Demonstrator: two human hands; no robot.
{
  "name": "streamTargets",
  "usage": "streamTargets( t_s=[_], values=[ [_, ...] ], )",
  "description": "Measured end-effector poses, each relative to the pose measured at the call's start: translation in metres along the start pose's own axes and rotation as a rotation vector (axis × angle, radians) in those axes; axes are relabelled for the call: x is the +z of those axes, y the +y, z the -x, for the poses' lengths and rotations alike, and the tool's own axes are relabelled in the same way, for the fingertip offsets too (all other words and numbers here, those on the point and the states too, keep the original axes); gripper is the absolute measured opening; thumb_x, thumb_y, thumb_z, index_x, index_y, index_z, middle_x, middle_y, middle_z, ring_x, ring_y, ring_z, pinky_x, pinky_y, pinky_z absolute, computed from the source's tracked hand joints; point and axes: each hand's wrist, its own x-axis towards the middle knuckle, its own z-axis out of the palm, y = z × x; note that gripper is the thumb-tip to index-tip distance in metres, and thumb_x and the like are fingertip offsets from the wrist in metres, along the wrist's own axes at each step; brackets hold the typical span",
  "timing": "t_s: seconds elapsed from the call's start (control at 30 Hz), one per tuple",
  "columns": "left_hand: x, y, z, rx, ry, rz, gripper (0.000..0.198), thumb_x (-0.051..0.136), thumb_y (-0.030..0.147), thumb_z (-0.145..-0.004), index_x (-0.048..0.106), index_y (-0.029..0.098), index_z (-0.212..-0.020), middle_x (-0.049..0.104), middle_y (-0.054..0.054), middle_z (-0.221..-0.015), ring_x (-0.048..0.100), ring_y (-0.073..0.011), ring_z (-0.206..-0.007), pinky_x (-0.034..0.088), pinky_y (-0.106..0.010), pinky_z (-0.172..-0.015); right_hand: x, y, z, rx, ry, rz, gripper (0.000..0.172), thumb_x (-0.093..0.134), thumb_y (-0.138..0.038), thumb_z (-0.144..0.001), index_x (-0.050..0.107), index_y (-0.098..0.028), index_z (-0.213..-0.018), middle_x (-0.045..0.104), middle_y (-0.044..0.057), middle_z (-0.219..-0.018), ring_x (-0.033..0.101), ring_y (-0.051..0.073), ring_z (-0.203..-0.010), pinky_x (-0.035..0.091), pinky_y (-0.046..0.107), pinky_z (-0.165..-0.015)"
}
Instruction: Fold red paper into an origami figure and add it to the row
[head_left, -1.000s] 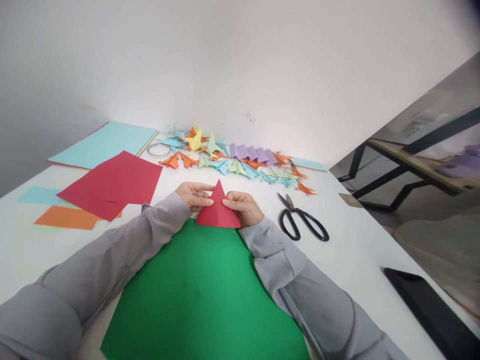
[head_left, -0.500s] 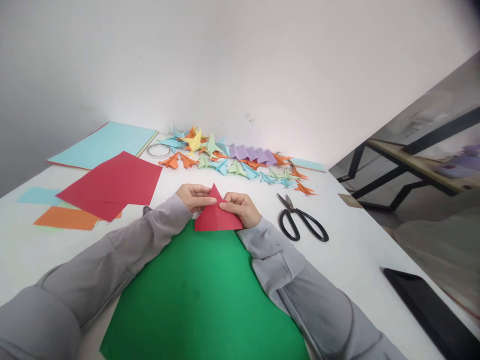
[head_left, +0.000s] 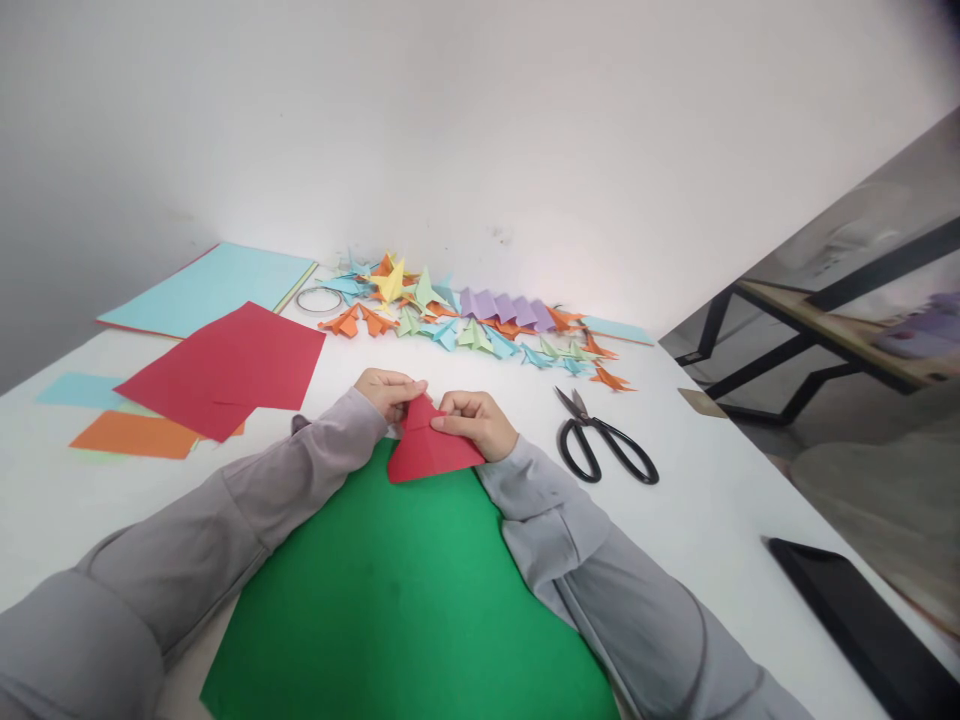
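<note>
Between my hands is a folded piece of red paper (head_left: 430, 452), narrow at the top and wide at the bottom. My left hand (head_left: 390, 392) pinches its tip between thumb and fingers. On the right side, my right hand (head_left: 480, 422) grips the paper with the thumb lying on its front and the fingers behind. The red paper is held just above the far end of a large green sheet (head_left: 405, 590), which lies under my forearms. Part of the tip is hidden by my left fingers.
Black-handled scissors (head_left: 600, 440) lie partly open at right, with a black phone-like slab (head_left: 847, 600) nearer. Folded paper shapes (head_left: 472, 335) in several colours line the wall. At left are red sheets (head_left: 232, 365), an orange sheet (head_left: 135, 436) and light blue sheets (head_left: 210, 290).
The red paper has tilted, its lower left edge dropping. My left fingers have moved up onto its tip, and my right hand has shifted slightly down.
</note>
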Motion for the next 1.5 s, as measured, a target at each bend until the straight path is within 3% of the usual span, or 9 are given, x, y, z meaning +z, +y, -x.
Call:
streamTargets(
  t_s=[0.13, 0.3, 0.43, 0.53, 0.67, 0.77, 0.93, 1.1, 1.5],
  values=[
    [0.003, 0.004, 0.002, -0.015, -0.005, 0.035, 0.042, 0.079, 0.046, -0.038, 0.063, 0.009, -0.05, 0.058, -0.003, -0.04, 0.05, -0.0093, -0.035, 0.038, -0.02, -0.034, -0.001, 0.0, 0.0, 0.008, 0.008, -0.008, 0.03, 0.074, -0.033, -0.051, 0.05, -0.016, -0.05, 0.048, -0.006, -0.039, 0.037, 0.005, -0.036, 0.022, 0.019, -0.039],
    [-0.001, 0.001, 0.005, 0.065, -0.057, -0.023, 0.03, 0.082, 0.028, -0.04, 0.064, 0.009, -0.056, 0.059, -0.001, -0.044, 0.053, -0.0086, -0.04, 0.041, -0.018, -0.04, 0.0, -0.002, 0.0, 0.0, 0.053, -0.054, 0.031, 0.076, -0.036, -0.049, 0.053, -0.015, -0.048, 0.048, -0.006, -0.038, 0.036, 0.004, -0.036, 0.022, 0.019, -0.039],
    [-0.005, -0.002, 0.003, 0.093, -0.012, 0.063, 0.032, 0.082, 0.021, -0.04, 0.064, 0.009, -0.063, 0.067, -0.004, -0.057, 0.062, -0.0133, -0.052, 0.05, -0.023, -0.049, -0.002, -0.004, -0.004, -0.056, 0.179, -0.239, 0.043, 0.065, -0.057, -0.057, 0.059, -0.015, -0.052, 0.054, -0.002, -0.044, 0.044, 0.007, -0.04, 0.032, 0.021, -0.041],
    [-0.008, 0.0, -0.001, 0.129, 0.072, 0.169, 0.035, 0.083, 0.019, -0.038, 0.06, 0.009, -0.062, 0.067, -0.003, -0.059, 0.063, -0.0138, -0.054, 0.053, -0.026, -0.053, -0.003, -0.001, -0.006, -0.048, 0.161, -0.365, 0.052, 0.057, -0.067, -0.057, 0.063, -0.016, -0.065, 0.06, 0.001, -0.053, 0.053, 0.013, -0.045, 0.041, 0.025, -0.043],
    [-0.007, 0.002, -0.002, 0.156, 0.127, 0.216, 0.038, 0.083, 0.016, -0.038, 0.055, 0.01, -0.063, 0.067, -0.001, -0.059, 0.065, -0.0137, -0.059, 0.056, -0.027, -0.059, 0.0, 0.007, -0.008, -0.146, 0.178, -0.228, 0.039, 0.072, -0.047, -0.056, 0.064, -0.019, -0.081, 0.067, 0.001, -0.071, 0.06, 0.015, -0.06, 0.049, 0.028, -0.056],
    [-0.005, 0.002, 0.001, 0.137, 0.132, 0.138, 0.04, 0.083, 0.017, -0.039, 0.053, 0.01, -0.064, 0.064, 0.0, -0.053, 0.063, -0.012, -0.053, 0.055, -0.025, -0.054, 0.002, 0.014, -0.008, -0.175, 0.207, -0.093, 0.029, 0.076, -0.034, -0.055, 0.065, -0.017, -0.077, 0.068, 0.001, -0.074, 0.061, 0.014, -0.065, 0.05, 0.029, -0.065],
    [-0.006, -0.001, 0.001, 0.137, 0.043, -0.018, 0.038, 0.082, 0.019, -0.043, 0.054, 0.01, -0.067, 0.064, -0.001, -0.051, 0.062, -0.0133, -0.046, 0.055, -0.025, -0.049, 0.001, 0.016, -0.008, -0.122, 0.319, -0.155, 0.028, 0.076, -0.032, -0.054, 0.064, -0.015, -0.073, 0.067, 0.001, -0.061, 0.061, 0.015, -0.051, 0.05, 0.029, -0.051],
    [-0.007, -0.002, 0.0, 0.143, -0.008, -0.116, 0.046, 0.08, 0.022, -0.046, 0.058, 0.008, -0.085, 0.063, -0.001, -0.05, 0.061, -0.0143, -0.044, 0.052, -0.024, -0.042, 0.002, 0.01, -0.005, -0.126, 0.31, -0.151, 0.031, 0.075, -0.033, -0.055, 0.061, -0.015, -0.076, 0.063, -0.001, -0.05, 0.054, 0.013, -0.038, 0.045, 0.025, -0.037],
    [-0.004, -0.004, 0.001, 0.152, 0.057, -0.145, 0.04, 0.079, 0.023, -0.048, 0.063, 0.006, -0.081, 0.058, 0.002, -0.041, 0.056, -0.0119, -0.038, 0.052, -0.026, -0.041, 0.003, 0.012, -0.009, -0.2, 0.27, 0.027, 0.028, 0.072, -0.036, -0.059, 0.065, -0.014, -0.073, 0.065, 0.002, -0.061, 0.055, 0.011, -0.045, 0.048, 0.025, -0.043]
  ],
)
